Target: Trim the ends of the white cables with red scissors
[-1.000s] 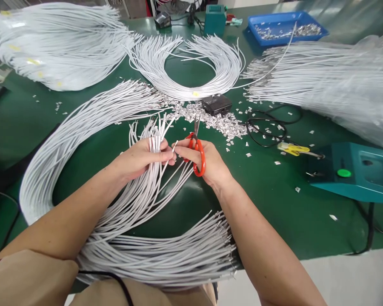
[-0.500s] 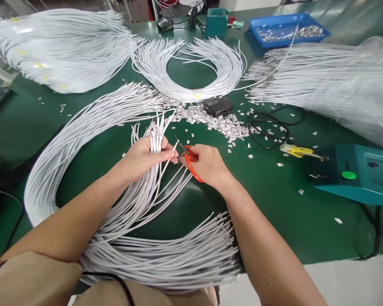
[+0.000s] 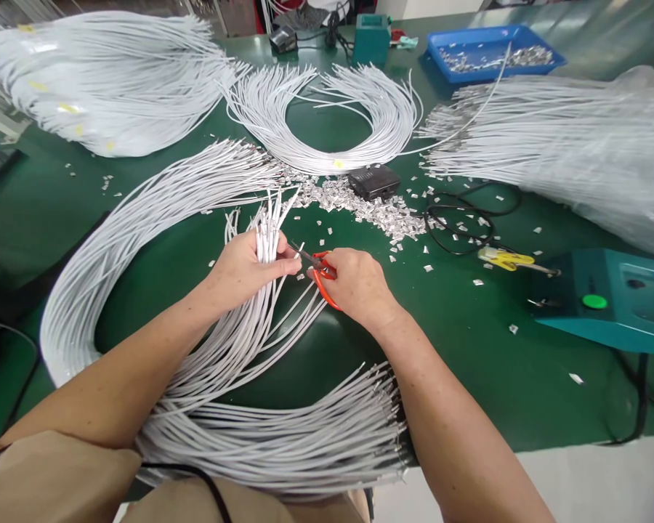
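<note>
My left hand (image 3: 249,266) is closed around a bunch of white wires (image 3: 269,234), whose ends stick up above the fingers. One wire stands apart between thumb and fingertips. In my right hand (image 3: 357,283) is a pair of scissors (image 3: 323,276) with orange handles, the blades pointing left at that single wire's end. Whether the blades touch the wire I cannot tell. From the left fist the wires run down into a large curved bundle (image 3: 92,290). More wire ends with small metal tips (image 3: 381,407) lie close to my body.
Small silvery pieces (image 3: 386,218) are heaped beyond my hands around a black box (image 3: 373,181). Coiled wires (image 3: 327,156) lie behind. A blue tray (image 3: 436,54) stands at the back right. Yellow-handled cutters (image 3: 504,258) lie beside a teal machine (image 3: 604,319). Plastic-wrapped wires (image 3: 578,138) lie right.
The scissor blades have come together and swung lower, toward the single wire at my left fingertips. My left hand has kept its grip on the bunch.
</note>
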Motion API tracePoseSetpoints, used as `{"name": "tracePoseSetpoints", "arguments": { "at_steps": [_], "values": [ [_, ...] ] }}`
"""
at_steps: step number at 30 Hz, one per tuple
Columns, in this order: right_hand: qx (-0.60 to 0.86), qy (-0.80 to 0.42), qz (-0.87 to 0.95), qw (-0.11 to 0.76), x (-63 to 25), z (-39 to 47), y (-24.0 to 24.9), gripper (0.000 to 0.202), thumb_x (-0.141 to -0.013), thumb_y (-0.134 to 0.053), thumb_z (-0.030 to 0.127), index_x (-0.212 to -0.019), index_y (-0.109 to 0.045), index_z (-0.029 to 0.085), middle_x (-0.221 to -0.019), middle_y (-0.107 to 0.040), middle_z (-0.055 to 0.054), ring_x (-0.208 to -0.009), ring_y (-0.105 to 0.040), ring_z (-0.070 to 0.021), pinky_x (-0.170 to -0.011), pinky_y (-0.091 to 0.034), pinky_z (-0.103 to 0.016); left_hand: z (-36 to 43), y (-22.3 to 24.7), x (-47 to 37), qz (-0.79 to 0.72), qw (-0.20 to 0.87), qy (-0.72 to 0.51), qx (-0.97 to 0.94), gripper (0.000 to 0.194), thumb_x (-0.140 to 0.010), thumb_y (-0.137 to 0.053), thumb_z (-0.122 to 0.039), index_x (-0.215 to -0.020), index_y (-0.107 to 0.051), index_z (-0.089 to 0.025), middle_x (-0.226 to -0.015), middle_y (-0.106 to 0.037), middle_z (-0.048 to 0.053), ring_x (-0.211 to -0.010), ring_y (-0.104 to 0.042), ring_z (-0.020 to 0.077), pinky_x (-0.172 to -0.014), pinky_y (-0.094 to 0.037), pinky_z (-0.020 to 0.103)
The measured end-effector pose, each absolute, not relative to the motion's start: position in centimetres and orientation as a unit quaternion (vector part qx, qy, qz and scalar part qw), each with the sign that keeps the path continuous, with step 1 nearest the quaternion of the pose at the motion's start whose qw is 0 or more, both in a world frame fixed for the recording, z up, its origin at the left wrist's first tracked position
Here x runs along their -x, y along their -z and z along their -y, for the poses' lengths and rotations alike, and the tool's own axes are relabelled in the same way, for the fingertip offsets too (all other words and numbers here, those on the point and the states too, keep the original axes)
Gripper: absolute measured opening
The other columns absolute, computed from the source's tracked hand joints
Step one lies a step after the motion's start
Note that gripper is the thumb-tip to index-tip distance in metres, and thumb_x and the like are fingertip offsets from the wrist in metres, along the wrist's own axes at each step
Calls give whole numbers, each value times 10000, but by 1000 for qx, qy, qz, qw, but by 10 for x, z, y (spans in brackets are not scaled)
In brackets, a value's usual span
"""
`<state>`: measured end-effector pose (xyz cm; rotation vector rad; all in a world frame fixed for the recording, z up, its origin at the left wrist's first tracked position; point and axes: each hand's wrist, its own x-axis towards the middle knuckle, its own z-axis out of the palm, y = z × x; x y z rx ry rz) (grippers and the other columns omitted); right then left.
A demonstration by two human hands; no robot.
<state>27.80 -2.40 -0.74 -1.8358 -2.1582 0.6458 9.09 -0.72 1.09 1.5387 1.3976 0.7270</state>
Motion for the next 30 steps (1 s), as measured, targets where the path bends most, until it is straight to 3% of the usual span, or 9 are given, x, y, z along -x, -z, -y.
{"name": "tracePoseSetpoints", "arguments": {
  "at_steps": [6, 10, 12, 15, 19, 25, 30],
  "values": [
    [632, -215, 737, 107, -274, 25, 8, 275, -856, -561, 331, -623, -551, 186, -686, -572, -28, -611, -478, -132, -541, -266, -270, 8, -10, -96, -541, 558, -330, -536, 265, -709, -761, -238, -764, -505, -196, -734, -712, -7, -729, -712, 183, -728, -558, 319],
    [630, -202, 739, 126, -276, 23, 12, 294, -852, -548, 327, -595, -540, 185, -662, -555, -29, -604, -463, -136, -550, -256, -282, 8, -11, -97, -535, 567, -334, -530, 236, -742, -722, -208, -767, -487, -199, -752, -731, -1, -673, -706, 158, -671, -546, 281],
    [634, -229, 721, 159, -279, 23, 12, 276, -822, -582, 327, -588, -548, 185, -654, -556, -22, -599, -451, -132, -546, -262, -281, 8, -11, -97, -535, 563, -331, -537, 228, -760, -707, -212, -766, -480, -200, -764, -736, 2, -677, -707, 156, -658, -539, 274],
    [621, -351, 641, 283, -282, 21, 9, 193, -783, -635, 323, -662, -634, 174, -690, -613, -9, -613, -471, -120, -567, -335, -265, 9, -11, -96, -537, 557, -319, -548, 230, -776, -699, -231, -767, -471, -203, -796, -744, 10, -707, -714, 162, -679, -545, 281],
    [522, -518, 521, 434, -279, 22, 4, 155, -762, -687, 299, -839, -743, 176, -789, -692, -2, -728, -574, -123, -724, -450, -271, 11, -11, -98, -528, 561, -303, -561, 220, -780, -686, -231, -756, -468, -206, -807, -747, 18, -725, -717, 171, -708, -560, 301],
    [484, -562, 482, 467, -273, 22, 6, 56, -721, -710, 231, -739, -738, 186, -730, -688, 9, -706, -594, -120, -745, -467, -292, 13, -14, -104, -530, 561, -297, -562, 243, -730, -711, -248, -734, -471, -205, -781, -733, 15, -737, -718, 187, -753, -563, 336],
    [503, -557, 463, 473, -266, 25, 6, 41, -670, -710, 185, -707, -726, 175, -691, -643, 34, -661, -549, -97, -684, -440, -258, 14, -13, -103, -570, 478, -270, -611, 287, -662, -780, -297, -752, -524, -201, -724, -703, -12, -749, -684, 193, -751, -526, 332]
  ]
}}
